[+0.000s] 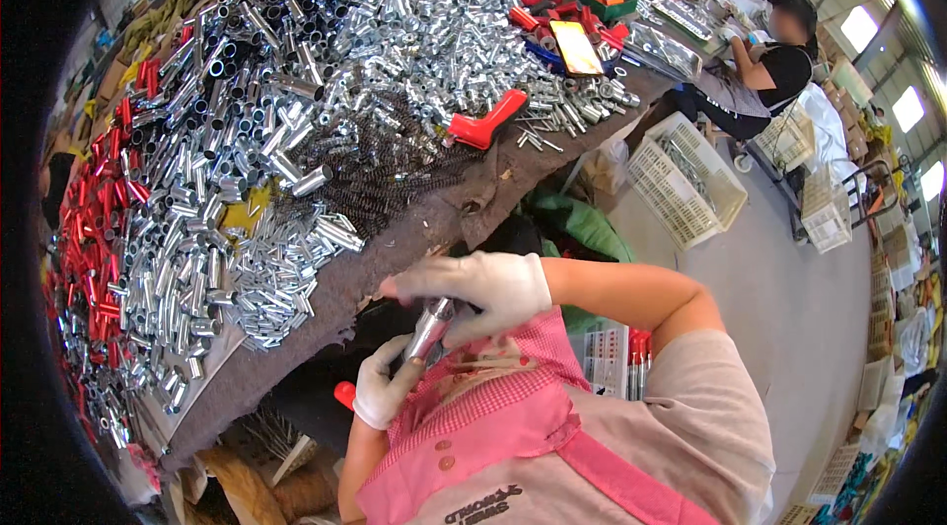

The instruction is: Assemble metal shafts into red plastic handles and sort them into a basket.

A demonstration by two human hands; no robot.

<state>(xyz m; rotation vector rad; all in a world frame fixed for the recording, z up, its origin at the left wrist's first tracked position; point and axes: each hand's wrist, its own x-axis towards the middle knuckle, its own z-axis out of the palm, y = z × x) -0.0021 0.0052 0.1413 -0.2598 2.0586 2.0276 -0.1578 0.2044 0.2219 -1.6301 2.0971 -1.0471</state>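
Head view: both white-gloved hands grasp one shiny silver metal tube (430,326) near the chest, left hand (383,389) clenched low, right hand (481,290) clenched on top, beside the counter (395,254).

View: one fisheye camera on the head, looking down.
Near: gloved hands (464,318) close below.
Far: worktable (395,249) ahead, edges bent, perhaps tilted.
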